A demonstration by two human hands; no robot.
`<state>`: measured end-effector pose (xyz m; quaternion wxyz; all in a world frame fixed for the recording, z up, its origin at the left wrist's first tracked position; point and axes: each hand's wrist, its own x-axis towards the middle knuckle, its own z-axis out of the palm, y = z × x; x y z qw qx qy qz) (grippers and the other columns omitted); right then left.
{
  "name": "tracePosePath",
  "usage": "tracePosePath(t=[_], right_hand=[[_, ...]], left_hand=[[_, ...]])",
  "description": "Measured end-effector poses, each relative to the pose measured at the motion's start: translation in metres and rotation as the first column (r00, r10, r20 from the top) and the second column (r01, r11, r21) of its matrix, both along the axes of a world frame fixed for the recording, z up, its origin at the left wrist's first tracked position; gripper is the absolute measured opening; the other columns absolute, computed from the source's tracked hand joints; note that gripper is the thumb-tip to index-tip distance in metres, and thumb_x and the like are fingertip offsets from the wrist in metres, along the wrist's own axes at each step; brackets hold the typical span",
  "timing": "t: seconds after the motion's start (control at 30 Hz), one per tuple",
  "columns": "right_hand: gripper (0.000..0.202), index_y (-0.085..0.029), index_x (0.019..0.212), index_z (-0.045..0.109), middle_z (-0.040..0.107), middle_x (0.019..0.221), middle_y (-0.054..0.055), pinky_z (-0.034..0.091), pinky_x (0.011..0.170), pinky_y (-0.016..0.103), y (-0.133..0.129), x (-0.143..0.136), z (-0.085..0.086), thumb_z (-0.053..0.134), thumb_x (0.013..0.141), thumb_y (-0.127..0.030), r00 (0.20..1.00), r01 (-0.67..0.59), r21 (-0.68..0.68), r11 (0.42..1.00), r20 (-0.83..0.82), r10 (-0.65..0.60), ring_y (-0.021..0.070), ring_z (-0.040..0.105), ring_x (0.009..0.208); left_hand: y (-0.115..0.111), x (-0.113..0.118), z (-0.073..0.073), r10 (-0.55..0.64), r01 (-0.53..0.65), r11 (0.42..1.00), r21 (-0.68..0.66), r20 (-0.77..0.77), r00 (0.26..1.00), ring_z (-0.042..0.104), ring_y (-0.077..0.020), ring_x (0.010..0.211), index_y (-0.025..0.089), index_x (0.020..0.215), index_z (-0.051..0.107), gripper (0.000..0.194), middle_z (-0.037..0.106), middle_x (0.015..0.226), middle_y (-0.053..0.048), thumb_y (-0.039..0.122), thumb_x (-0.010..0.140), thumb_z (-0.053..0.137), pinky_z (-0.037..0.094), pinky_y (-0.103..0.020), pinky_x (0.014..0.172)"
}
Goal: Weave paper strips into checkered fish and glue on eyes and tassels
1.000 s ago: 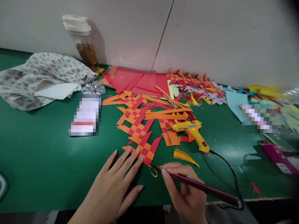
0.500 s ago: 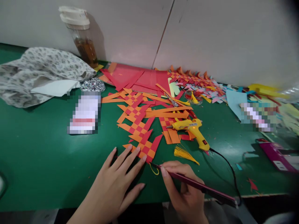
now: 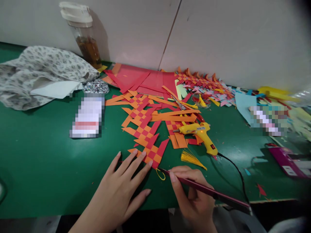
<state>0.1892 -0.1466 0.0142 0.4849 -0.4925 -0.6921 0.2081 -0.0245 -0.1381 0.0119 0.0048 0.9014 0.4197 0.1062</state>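
My left hand lies with spread fingers, its fingertips pressing on the lower edge of a red and orange woven paper piece. In my right hand is a slim dark red tool, pinched between thumb and fingers. Its dark tip touches or nearly touches the bottom corner of the woven paper, beside a small yellow loop. Further woven pieces run up the table in a row. A yellow tassel lies above my right hand.
A yellow glue gun with a black cord lies right of centre. Scissors and paper strips are behind it. To the left are a phone, a patterned cloth and a bottle. A purple box is at the right.
The tool and my right hand have shifted slightly to the right. The yellow loop looks rounder and more closed. My left hand has stayed in place on the paper.
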Motion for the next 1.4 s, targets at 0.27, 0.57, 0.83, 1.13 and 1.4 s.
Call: tracePosePath(t=[0.27, 0.57, 0.83, 1.13, 1.4], right_hand=[[0.025, -0.02, 0.091, 0.057, 0.062, 0.082, 0.001, 0.055, 0.073, 0.026, -0.0005, -0.0009, -0.0005, 0.059, 0.078, 0.001, 1.0, -0.014, -0.029, 0.999, -0.018, 0.014, 0.014, 0.066, 0.082], [0.024, -0.02, 0.089, 0.057, 0.062, 0.08, 0.0, 0.055, 0.073, 0.025, 0.0013, -0.0015, 0.0026, 0.058, 0.078, 0.002, 0.998, 0.032, 0.012, 0.999, -0.061, -0.031, 0.0127, 0.066, 0.079], [0.024, -0.02, 0.088, 0.055, 0.06, 0.078, -0.001, 0.055, 0.071, 0.025, 0.0015, -0.0029, 0.0034, 0.057, 0.078, 0.002, 0.994, 0.046, 0.018, 0.999, -0.097, -0.044, 0.0127, 0.065, 0.078], [0.024, -0.02, 0.091, 0.057, 0.064, 0.081, 0.003, 0.057, 0.069, 0.031, -0.0007, -0.0015, 0.0008, 0.061, 0.077, -0.001, 1.0, -0.009, -0.034, 0.999, 0.029, 0.01, 0.0173, 0.067, 0.079], [0.027, -0.02, 0.091, 0.056, 0.065, 0.08, 0.002, 0.056, 0.068, 0.029, -0.0018, -0.0016, 0.0023, 0.059, 0.076, 0.002, 0.998, -0.056, -0.025, 0.998, 0.008, 0.057, 0.016, 0.067, 0.077]], left_hand=[[0.0003, 0.0028, 0.0, 0.054, -0.053, 0.998, -0.024, 0.068, 0.996, 0.041, -0.0234, 0.131, 0.03, 0.136, 0.046, 0.048, 0.05, 0.141, 0.0, 0.05, 0.093, 0.041, 0.014, -0.042, 0.109], [-0.0004, 0.0034, 0.0007, 0.061, -0.06, 0.998, -0.022, 0.086, 0.994, 0.041, -0.0226, 0.13, 0.031, 0.135, 0.048, 0.048, 0.05, 0.14, 0.001, 0.051, 0.092, 0.042, 0.012, -0.041, 0.111], [-0.0007, 0.0038, -0.0001, 0.063, -0.061, 0.998, -0.028, 0.098, 0.993, 0.042, -0.0232, 0.131, 0.03, 0.136, 0.047, 0.048, 0.05, 0.14, 0.0, 0.051, 0.092, 0.043, 0.012, -0.041, 0.112], [-0.0015, 0.003, -0.0002, 0.036, -0.035, 0.999, -0.025, 0.077, 0.996, 0.041, -0.0254, 0.131, 0.029, 0.137, 0.046, 0.049, 0.049, 0.141, -0.003, 0.048, 0.093, 0.043, 0.013, -0.044, 0.112], [-0.0009, 0.0031, 0.0, 0.037, -0.034, 0.999, -0.038, 0.078, 0.996, 0.042, -0.027, 0.13, 0.029, 0.137, 0.046, 0.048, 0.048, 0.142, -0.004, 0.047, 0.093, 0.043, 0.018, -0.047, 0.111]])
